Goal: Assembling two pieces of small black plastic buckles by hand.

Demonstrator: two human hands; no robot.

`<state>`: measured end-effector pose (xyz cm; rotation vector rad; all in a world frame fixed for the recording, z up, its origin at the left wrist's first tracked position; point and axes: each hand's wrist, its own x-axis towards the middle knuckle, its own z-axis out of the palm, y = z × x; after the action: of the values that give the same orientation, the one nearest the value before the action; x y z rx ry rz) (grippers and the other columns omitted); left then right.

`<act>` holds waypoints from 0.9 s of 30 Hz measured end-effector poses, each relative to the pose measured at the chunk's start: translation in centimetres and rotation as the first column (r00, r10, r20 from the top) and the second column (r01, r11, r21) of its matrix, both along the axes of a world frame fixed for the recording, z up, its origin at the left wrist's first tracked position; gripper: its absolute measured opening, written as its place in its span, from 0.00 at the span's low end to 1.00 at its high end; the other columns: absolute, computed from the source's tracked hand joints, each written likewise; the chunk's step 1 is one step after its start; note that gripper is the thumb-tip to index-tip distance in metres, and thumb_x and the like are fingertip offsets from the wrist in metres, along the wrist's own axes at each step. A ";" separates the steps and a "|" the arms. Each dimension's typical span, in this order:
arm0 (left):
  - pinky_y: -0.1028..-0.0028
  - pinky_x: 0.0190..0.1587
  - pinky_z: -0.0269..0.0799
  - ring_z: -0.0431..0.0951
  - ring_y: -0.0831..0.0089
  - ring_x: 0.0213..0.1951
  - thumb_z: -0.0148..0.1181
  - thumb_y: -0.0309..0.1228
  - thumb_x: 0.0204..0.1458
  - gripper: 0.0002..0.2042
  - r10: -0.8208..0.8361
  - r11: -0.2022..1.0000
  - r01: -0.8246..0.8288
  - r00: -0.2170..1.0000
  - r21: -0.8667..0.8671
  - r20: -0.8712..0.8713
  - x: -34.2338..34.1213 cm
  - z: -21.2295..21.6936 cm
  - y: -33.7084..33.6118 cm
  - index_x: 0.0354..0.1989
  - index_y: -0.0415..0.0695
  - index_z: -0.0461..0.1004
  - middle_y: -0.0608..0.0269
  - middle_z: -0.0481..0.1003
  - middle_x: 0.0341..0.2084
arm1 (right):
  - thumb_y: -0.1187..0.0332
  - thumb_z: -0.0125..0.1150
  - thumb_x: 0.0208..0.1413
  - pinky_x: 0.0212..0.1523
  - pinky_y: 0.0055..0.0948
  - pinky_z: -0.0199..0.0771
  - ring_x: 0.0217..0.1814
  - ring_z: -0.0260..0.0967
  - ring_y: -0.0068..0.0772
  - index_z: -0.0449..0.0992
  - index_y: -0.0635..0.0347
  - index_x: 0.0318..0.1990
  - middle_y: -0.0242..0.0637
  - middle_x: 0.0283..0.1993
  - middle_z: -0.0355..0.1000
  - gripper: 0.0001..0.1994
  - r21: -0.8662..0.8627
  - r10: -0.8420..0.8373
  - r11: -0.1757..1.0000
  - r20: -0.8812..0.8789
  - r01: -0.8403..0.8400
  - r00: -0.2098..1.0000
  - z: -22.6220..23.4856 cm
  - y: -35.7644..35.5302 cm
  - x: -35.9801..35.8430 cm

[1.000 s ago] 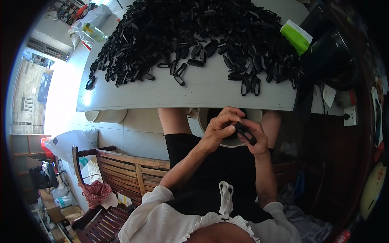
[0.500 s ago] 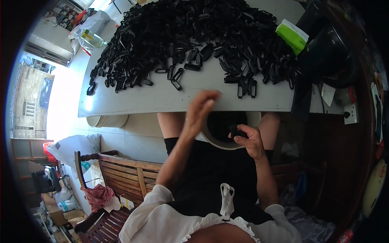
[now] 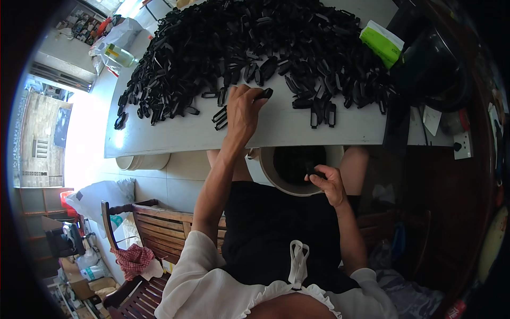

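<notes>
While the left hand reaches out over the near edge of the white table, its fingers close around a small black plastic clip at the front fringe of the big heap of black clips that covers most of the tabletop. The right hand sits lower, over the round pale bucket held between the knees just under the table's near edge, pinching another black piece above the dark pile inside; how firmly it grips is hard to judge, since the fingers hide most of the piece.

A few risks stand out. Loose clips lie scattered close to the near edge, and a sweep of the left wrist could knock them off onto the tiled floor. The heap itself is steep and tangled, so pulling one clip may drag neighbours along. The bucket rests only on the lap, and a shift of the legs could tip it. The green and white box at the far right corner sits against the heap and could be pushed aside.
</notes>
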<state>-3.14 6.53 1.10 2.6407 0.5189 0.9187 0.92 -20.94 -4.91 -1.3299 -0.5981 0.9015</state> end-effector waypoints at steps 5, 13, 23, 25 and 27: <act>0.71 0.32 0.66 0.71 0.66 0.28 0.64 0.28 0.45 0.11 -0.095 0.848 0.096 0.995 -0.521 0.028 -0.5 1.3 -2.5 0.36 0.38 0.77 0.57 0.73 0.25 | 0.62 0.59 0.55 0.18 0.14 0.44 0.16 0.47 0.09 0.76 0.63 0.30 0.20 0.16 0.58 0.11 -0.053 -0.013 0.999 -0.050 0.010 0.999 -0.2 -0.3 0.5; 0.72 0.31 0.67 0.70 0.68 0.26 0.63 0.26 0.46 0.12 -0.389 0.698 0.230 0.917 -0.678 -0.090 -3.5 2.1 -6.8 0.41 0.43 0.76 0.59 0.70 0.28 | 0.62 0.63 0.50 0.33 0.30 0.70 0.30 0.72 0.34 0.74 0.66 0.39 0.41 0.28 0.74 0.15 -0.618 0.218 0.773 0.467 0.140 0.857 -2.0 -1.1 1.6; 0.64 0.31 0.68 0.73 0.57 0.30 0.62 0.26 0.44 0.12 0.140 0.990 -0.140 0.990 -0.002 -0.004 3.1 -1.5 1.6 0.39 0.42 0.74 0.54 0.69 0.31 | 0.63 0.60 0.51 0.39 0.34 0.72 0.36 0.74 0.42 0.74 0.62 0.41 0.44 0.37 0.75 0.13 -0.620 0.264 0.781 0.436 0.075 0.860 -1.2 0.2 0.5; 0.63 0.31 0.68 0.73 0.55 0.31 0.63 0.26 0.43 0.11 0.137 0.990 -0.136 0.990 0.040 -0.014 3.0 -1.6 1.3 0.36 0.41 0.73 0.54 0.69 0.31 | 0.63 0.60 0.52 0.38 0.34 0.71 0.36 0.74 0.42 0.73 0.62 0.42 0.45 0.38 0.75 0.14 -0.628 0.273 0.776 0.412 0.054 0.869 -1.1 0.0 0.7; 0.62 0.31 0.67 0.73 0.53 0.29 0.63 0.25 0.42 0.10 0.170 0.981 -0.176 0.982 -0.079 -0.082 2.5 -1.4 0.1 0.33 0.41 0.71 0.53 0.69 0.28 | 0.63 0.59 0.53 0.38 0.34 0.71 0.36 0.74 0.42 0.71 0.62 0.44 0.46 0.38 0.75 0.15 -0.639 0.278 0.769 0.385 0.036 0.880 -1.2 -0.5 0.7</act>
<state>-0.59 6.59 -0.34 2.5910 0.7997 0.8278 1.59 -21.42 -6.10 -2.1860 -0.7932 0.9374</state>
